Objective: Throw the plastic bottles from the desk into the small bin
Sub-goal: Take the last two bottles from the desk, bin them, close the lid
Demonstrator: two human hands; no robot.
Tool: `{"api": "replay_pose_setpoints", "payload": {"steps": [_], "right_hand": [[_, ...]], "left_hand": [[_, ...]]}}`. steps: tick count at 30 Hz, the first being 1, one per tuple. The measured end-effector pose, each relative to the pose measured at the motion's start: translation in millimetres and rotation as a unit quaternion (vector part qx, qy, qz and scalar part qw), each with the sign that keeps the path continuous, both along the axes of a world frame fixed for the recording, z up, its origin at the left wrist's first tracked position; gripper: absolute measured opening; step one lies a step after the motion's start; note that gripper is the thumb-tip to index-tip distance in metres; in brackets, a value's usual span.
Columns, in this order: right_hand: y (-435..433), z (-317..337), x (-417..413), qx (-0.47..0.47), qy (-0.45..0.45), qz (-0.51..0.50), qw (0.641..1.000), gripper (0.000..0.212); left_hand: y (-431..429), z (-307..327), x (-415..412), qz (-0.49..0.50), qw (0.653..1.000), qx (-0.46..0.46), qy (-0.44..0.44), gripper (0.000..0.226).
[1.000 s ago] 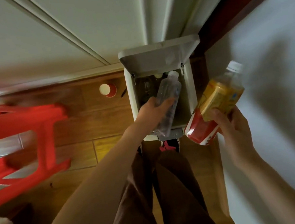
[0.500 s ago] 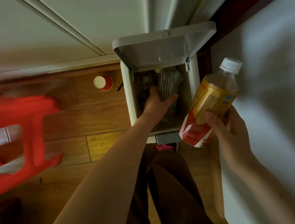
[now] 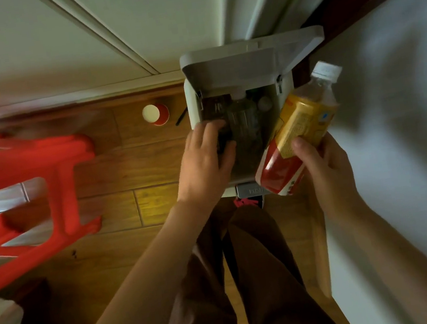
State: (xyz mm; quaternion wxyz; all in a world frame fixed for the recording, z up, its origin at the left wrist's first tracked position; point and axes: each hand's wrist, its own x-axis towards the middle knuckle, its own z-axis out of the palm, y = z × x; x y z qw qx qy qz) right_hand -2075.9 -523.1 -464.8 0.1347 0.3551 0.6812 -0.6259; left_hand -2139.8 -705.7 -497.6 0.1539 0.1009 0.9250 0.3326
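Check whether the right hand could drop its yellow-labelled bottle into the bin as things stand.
Probably yes: the bin has its lid up, and the right hand holds the yellow-labelled bottle beside the opening, though the left hand overlaps its left side.

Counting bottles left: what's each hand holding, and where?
Right hand grips the yellow-labelled bottle around its lower body; left hand holds nothing.

A single head-worn wide-angle camera looks steeply down past both forearms, close above the open small bin (image 3: pixel 193 101) on the wooden floor (image 3: pixel 126 174); its left edge seems motion-blurred.
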Motion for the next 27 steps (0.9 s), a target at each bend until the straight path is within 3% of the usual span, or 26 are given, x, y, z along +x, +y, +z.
{"api": "replay_pose_setpoints", "payload": {"steps": [3,6,9,12,18,27], "right_hand": [[-12.1,0.3,-0.3,-0.021,-0.016,0.023,0.999,0.047],[-22.4,-4.0,4.9,-0.035,-0.032,0.027,0.999,0.045],[-28.7,-12.4,5.8,-0.046,-0.054,0.043,0.997,0.035],[-29.3,-21.3,-2.4,-0.058,-0.077,0.069,0.993,0.023],[-23.6,-33.1,-30.9,-0.055,-0.157,0.133,0.977,0.025],[-37.4,-60.1,-59.2,-0.025,-0.201,0.109,0.973,0.071]], "left_hand": [[-20.6,-11.6,3.1,0.106,0.994,-0.008,-0.004,0.047],[-26.4,-23.4,2.1,0.210,0.960,0.069,-0.172,0.053],[-25.3,-31.6,4.4,0.232,0.933,0.118,-0.249,0.046],[-25.8,-38.4,6.4,0.239,0.926,0.136,-0.258,0.043],[-28.5,-41.4,6.7,0.241,0.926,0.138,-0.254,0.046],[-30.1,-49.3,8.6,0.235,0.930,0.161,-0.232,0.050]]}}
